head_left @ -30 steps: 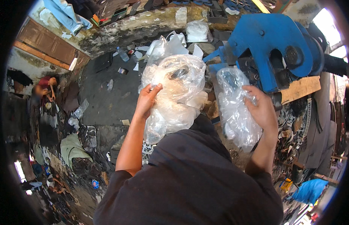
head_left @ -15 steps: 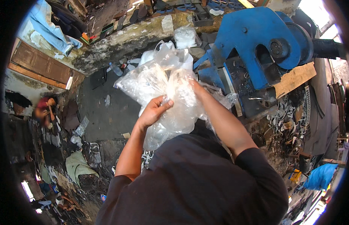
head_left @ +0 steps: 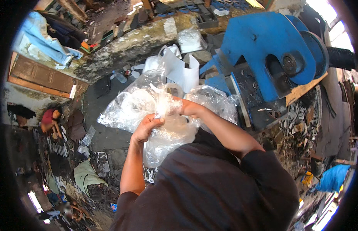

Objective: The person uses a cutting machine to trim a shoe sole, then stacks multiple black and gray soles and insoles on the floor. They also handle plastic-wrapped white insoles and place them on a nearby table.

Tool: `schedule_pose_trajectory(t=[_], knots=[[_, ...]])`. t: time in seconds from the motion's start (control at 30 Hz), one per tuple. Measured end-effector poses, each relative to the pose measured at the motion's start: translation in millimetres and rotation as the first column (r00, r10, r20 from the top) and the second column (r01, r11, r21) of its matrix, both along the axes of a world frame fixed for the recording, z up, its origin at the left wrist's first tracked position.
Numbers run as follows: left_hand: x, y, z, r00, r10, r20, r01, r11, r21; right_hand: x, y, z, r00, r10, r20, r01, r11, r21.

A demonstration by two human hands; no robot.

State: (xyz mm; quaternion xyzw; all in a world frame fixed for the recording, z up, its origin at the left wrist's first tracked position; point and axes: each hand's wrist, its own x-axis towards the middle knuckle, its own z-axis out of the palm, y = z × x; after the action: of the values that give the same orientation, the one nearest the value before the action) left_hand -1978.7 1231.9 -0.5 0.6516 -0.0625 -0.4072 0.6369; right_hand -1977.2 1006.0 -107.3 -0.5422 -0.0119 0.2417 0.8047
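Note:
A heap of clear plastic bags (head_left: 129, 107) is spread in front of me, with pale contents showing through in places. My left hand (head_left: 145, 128) is closed on the bag plastic, thumb on top, at the near side of a gathered neck. Just right of it and slightly farther away, my right hand (head_left: 189, 108) grips the bunched plastic from the side; its fingertips are partly hidden in the folds. More clear film (head_left: 215, 102) puffs out behind my right wrist. Curled white sheets (head_left: 182, 71) stand just beyond the heap.
A big blue machine (head_left: 259, 50) with a wheel stands at the right. Beyond the white sheets lies a clear-wrapped white pack (head_left: 190, 40) by a low wall (head_left: 148, 36). A plastic bottle (head_left: 120, 76) is at the left. Another person (head_left: 51, 120) sits at far left among scraps.
My hands and the bunched plastic have come nearer and a little left. The white sheets behind show more now. Film at the right has spread out behind my right wrist.

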Motion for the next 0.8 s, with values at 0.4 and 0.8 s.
schedule_pose_trajectory(t=[0.4,0.8], knots=[[24.8,-23.5,-0.1,0.985,0.172,0.035,-0.171,0.985,-0.022,70.1,5.3,-17.8,0.909,-0.323,-0.263,0.4,0.854,0.333],[48.8,8.7,5.5,1.0,-0.029,-0.009,0.029,0.998,-0.056,86.8,-54.5,25.8,0.797,0.282,0.534,0.244,0.66,-0.711]])
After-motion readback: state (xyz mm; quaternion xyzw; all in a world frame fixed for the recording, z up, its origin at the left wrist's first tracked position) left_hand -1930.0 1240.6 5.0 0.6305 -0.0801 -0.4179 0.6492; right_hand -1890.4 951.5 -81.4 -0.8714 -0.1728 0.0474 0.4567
